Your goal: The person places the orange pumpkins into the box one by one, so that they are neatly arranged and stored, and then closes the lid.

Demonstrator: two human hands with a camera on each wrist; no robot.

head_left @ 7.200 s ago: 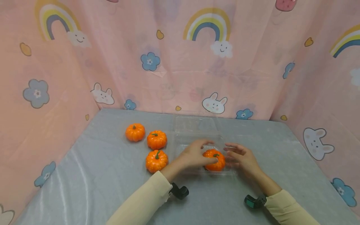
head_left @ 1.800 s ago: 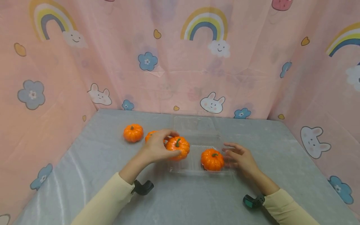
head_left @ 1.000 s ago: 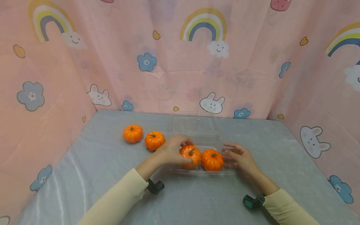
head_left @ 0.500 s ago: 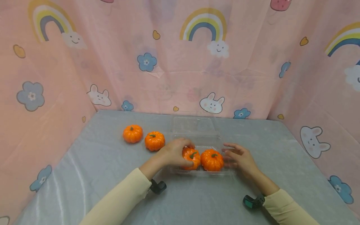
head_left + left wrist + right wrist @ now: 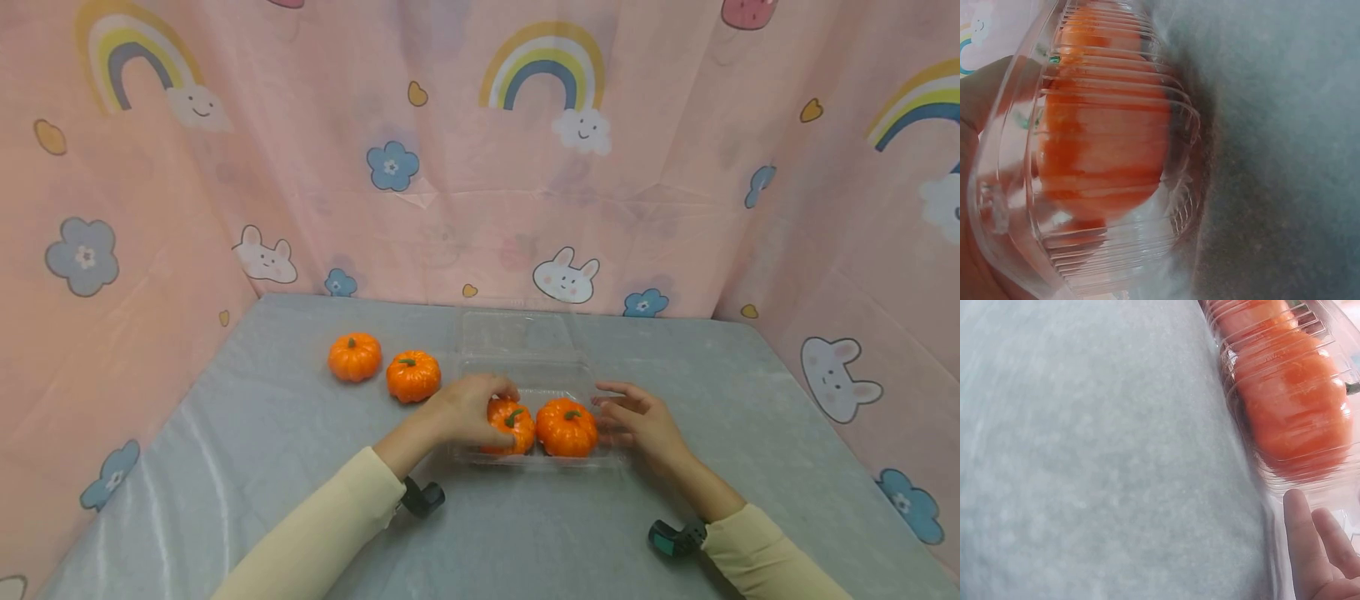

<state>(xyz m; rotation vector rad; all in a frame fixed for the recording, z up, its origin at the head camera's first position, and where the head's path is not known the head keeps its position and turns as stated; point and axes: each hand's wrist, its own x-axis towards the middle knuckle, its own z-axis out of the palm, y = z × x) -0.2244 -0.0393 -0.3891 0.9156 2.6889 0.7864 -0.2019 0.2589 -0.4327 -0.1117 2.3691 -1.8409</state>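
Observation:
My left hand point(image 5: 467, 410) curls its thumb and fingers around a small orange pumpkin point(image 5: 517, 432) with a green stem, low in the left part of a clear plastic clamshell box point(image 5: 540, 461). Beside it in the box, on the right, sits a second pumpkin point(image 5: 567, 428). Through the ribbed wall point(image 5: 1116, 247) in the left wrist view, both pumpkins show in a row. My right hand point(image 5: 647, 423) stays at the box's right end, fingers loosely extended. In the right wrist view its fingertips point(image 5: 1295, 503) are right at the clear wall.
Two more pumpkins stand on the grey cloth left of the box, one point(image 5: 413, 376) near my left hand and one point(image 5: 355, 357) farther back. The box's clear lid point(image 5: 517, 332) lies folded back toward the pink curtain point(image 5: 465, 208).
Earlier my left hand was at the right-hand pumpkin; it then carried another pumpkin from the left into the box beside it. Lately that pumpkin has sunk slightly; my right hand keeps its place.

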